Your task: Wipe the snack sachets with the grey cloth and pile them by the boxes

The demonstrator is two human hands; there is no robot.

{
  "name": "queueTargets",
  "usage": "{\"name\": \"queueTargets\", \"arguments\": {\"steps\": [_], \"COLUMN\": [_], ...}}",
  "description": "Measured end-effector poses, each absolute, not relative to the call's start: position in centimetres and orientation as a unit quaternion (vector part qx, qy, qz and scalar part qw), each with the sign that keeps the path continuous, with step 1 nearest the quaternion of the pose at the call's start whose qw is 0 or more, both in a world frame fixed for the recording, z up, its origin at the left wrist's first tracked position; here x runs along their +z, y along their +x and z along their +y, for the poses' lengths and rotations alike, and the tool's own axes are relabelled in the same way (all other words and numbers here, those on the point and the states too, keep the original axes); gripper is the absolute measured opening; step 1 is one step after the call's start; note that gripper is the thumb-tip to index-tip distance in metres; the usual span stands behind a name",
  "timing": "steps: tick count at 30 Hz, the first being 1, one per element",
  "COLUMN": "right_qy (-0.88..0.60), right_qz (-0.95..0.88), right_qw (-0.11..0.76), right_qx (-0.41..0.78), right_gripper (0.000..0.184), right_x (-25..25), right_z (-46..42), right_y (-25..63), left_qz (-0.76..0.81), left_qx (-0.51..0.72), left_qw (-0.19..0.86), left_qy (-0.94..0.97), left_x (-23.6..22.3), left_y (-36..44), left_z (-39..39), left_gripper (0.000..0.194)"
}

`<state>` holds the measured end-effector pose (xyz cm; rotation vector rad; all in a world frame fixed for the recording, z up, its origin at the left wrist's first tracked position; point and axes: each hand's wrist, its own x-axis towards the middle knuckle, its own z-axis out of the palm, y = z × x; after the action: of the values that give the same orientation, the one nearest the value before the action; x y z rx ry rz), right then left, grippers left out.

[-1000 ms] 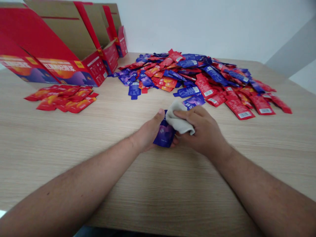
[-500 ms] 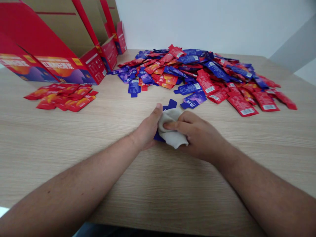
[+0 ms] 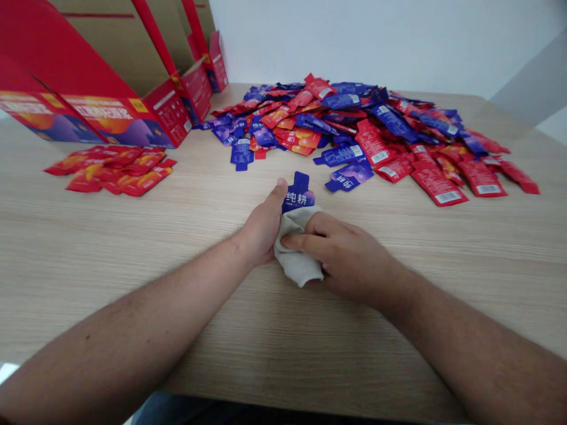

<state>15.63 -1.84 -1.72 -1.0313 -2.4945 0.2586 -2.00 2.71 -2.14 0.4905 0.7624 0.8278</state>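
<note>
My left hand is closed on a blue sachet with white lettering, its narrow spout end pointing away from me. A whitish cloth is bunched in my right hand and pressed on the sachet, covering its lower part. The left fingers beneath the sachet are hidden. Just beyond the hands, a loose blue sachet lies flat at the near edge of a large mixed pile of red and blue sachets.
Open red cardboard boxes stand at the back left. In front of them lies a small stack of red sachets. A white wall rises behind the wooden table.
The cloth in my right hand has moved toward me and slightly left over the blue sachet. The sachet's lettering and spout end now show.
</note>
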Motion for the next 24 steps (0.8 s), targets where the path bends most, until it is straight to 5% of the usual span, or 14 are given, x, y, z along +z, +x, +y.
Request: {"name": "queueTargets", "arguments": {"steps": [5,24], "right_qy": [-0.413,-0.412], "right_qz": [-0.874,-0.879], "right_qw": [0.244,0.229], "right_qx": [0.072,0.077], "right_gripper": [0.05,0.049], "right_x": [-1.7,-2.1], "right_z": [-1.5,-0.4], "right_y": [15.9,17.2], "left_qz": [0.331,0.377], "left_qx": [0.383,0.433], "left_qw": [0.827,0.804], "left_qy": [0.245,0.155], "left_x": [-2.2,-1.6], "left_y": [-2.1,-1.9], "left_z": [2.9,3.6], "left_gripper": [0.074,0.047]}}
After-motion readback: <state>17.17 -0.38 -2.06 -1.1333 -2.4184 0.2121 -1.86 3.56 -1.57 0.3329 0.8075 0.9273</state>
